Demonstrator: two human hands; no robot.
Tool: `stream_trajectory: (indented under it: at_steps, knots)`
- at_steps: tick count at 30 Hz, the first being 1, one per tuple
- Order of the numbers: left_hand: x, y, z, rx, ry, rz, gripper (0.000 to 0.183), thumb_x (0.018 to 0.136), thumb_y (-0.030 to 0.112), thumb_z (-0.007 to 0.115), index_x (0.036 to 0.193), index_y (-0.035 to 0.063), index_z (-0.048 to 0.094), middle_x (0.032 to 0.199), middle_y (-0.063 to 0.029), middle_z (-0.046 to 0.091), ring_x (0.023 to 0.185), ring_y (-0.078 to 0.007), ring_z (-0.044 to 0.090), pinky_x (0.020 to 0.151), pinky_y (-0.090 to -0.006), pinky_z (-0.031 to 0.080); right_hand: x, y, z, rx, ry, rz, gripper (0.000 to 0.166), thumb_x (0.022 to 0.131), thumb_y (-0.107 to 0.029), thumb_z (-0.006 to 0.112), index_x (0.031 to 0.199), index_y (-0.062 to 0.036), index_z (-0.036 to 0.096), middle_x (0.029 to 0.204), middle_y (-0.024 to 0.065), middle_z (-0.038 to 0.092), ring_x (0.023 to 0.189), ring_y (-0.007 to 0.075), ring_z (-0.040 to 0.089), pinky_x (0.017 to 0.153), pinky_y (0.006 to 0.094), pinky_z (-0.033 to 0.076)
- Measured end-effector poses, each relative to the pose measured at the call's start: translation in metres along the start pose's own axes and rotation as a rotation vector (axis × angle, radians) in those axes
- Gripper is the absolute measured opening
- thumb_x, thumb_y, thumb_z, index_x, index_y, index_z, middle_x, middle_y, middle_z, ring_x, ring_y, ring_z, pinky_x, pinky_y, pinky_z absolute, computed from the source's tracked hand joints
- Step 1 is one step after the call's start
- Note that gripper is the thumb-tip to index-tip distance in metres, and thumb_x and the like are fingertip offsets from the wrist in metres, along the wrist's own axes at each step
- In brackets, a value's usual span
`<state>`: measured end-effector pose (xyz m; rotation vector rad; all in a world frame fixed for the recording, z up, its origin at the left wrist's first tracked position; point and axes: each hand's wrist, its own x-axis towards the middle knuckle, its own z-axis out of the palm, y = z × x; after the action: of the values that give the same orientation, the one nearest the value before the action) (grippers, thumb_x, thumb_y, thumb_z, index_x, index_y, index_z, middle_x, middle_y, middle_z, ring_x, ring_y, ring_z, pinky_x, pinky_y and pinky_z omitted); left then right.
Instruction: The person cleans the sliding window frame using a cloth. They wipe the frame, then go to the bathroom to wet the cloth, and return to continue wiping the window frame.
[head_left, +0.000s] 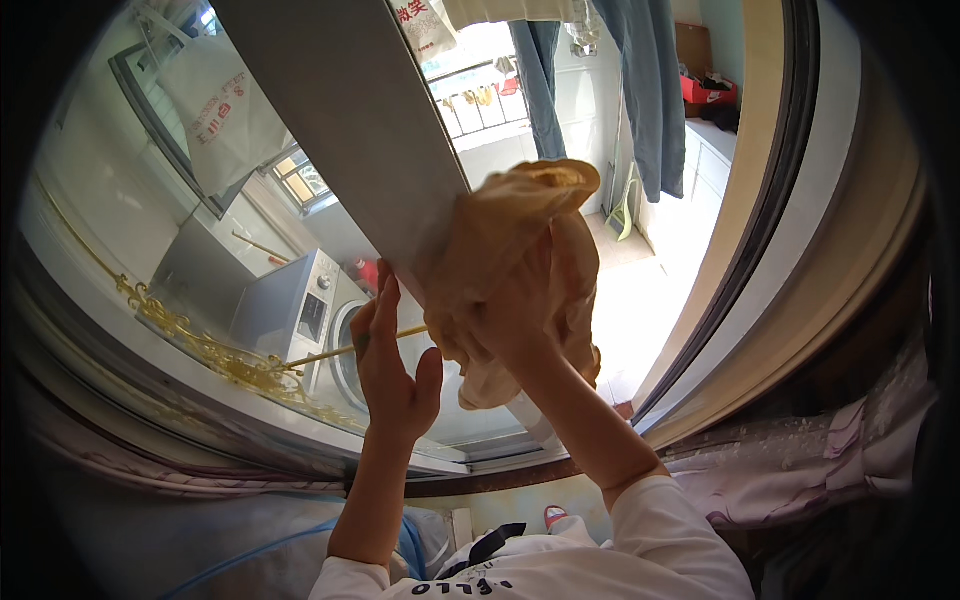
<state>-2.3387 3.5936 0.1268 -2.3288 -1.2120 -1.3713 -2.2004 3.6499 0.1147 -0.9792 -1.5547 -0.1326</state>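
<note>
A crumpled tan cloth (574, 247) is bunched in my right hand (517, 307), which presses it against the grey frame (352, 112) of a glass sliding door. Folds of the cloth cover part of my fingers and hang below the wrist. To the left, my left hand (390, 352) is raised beside the same frame's edge, thumb apart from the fingers, with nothing in it. Whether its fingertips touch the frame is hard to tell. Through the glass pane (442, 420), golden scroll decoration (217, 352) shows low on the left.
Behind the glass stands a front-loading washing machine (300, 307). A white plastic bag (217, 112) hangs at upper left. Blue trousers (637, 97) hang beyond the doorway, near a green dustpan (621, 214) and a red shoebox (709, 90). A patterned curtain (817, 457) gathers at right.
</note>
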Motion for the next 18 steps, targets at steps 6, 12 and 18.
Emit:
stream_trajectory:
  at_steps: [6, 12, 18]
  knots:
    - [0.002, 0.0, -0.01, -0.003, 0.009, 0.004, 0.058, 0.084, 0.026, 0.046, 0.131, -0.0034, 0.029, 0.135, -0.0175, 0.033, 0.11, -0.0284, 0.04, 0.095, -0.0351, 0.029, 0.024, -0.009, 0.012, 0.188, -0.024, -0.001, 0.047, 0.065, -0.021, 0.062, 0.106, 0.0008, 0.055, 0.106, 0.0184, 0.056, 0.099, 0.029, 0.054, 0.084, 0.0345, 0.041]
    - [0.002, 0.004, -0.013, -0.046, -0.038, -0.013, 0.058, 0.081, 0.02, 0.047, 0.131, -0.0032, 0.028, 0.136, -0.0138, 0.034, 0.108, -0.0277, 0.042, 0.094, -0.0334, 0.031, 0.013, -0.006, 0.006, 0.119, 0.128, -0.065, 0.037, 0.069, -0.016, 0.06, 0.101, 0.0014, 0.057, 0.095, 0.0157, 0.06, 0.1, 0.0284, 0.053, 0.084, 0.0378, 0.04]
    - [-0.005, -0.006, -0.022, 0.016, 0.096, 0.01, 0.059, 0.089, 0.046, 0.035, 0.13, 0.0046, 0.031, 0.135, -0.0118, 0.036, 0.106, -0.0234, 0.043, 0.089, -0.0333, 0.035, 0.082, -0.042, 0.009, -0.187, 0.251, -0.202, 0.033, 0.068, -0.025, 0.062, 0.089, -0.0009, 0.057, 0.08, 0.0133, 0.059, 0.078, 0.0272, 0.055, 0.076, 0.0389, 0.041]
